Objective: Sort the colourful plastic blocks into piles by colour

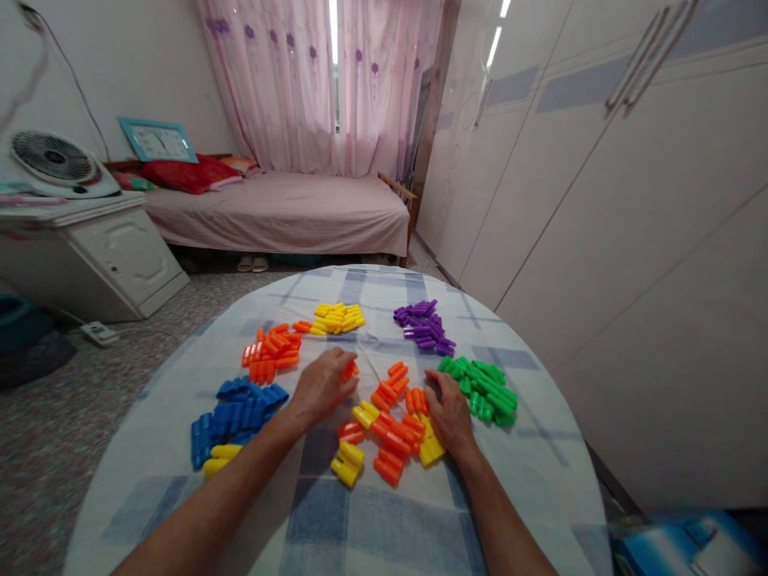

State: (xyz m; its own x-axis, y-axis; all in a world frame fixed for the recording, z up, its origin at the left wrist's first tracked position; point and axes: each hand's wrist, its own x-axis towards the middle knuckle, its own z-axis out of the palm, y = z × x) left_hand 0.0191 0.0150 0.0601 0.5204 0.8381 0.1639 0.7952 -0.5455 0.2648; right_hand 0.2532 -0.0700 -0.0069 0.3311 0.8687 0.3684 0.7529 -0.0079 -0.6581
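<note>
My left hand (324, 386) is closed around an orange plastic tube-shaped piece (350, 370), which shows between its thumb and fingers above the table. My right hand (451, 410) rests on the cloth with loosely bent fingers, seemingly holding nothing. Its fingertips are beside a small orange piece (416, 400) and close to the green pile (485, 390). Between the hands lies a mixed heap of orange pieces (393, 434) and yellow pieces (348, 464). Left of my left hand are an orange pile (271, 354) and a blue pile (240, 412), the latter partly behind my forearm.
A yellow pile (338, 318) and a purple pile (426, 326) lie toward the far side of the round table (372, 280). Some yellow pieces (222, 458) sit by my left forearm. Beyond are a bed (288, 208), a fan (57, 160) on a cabinet, and wardrobes (600, 200).
</note>
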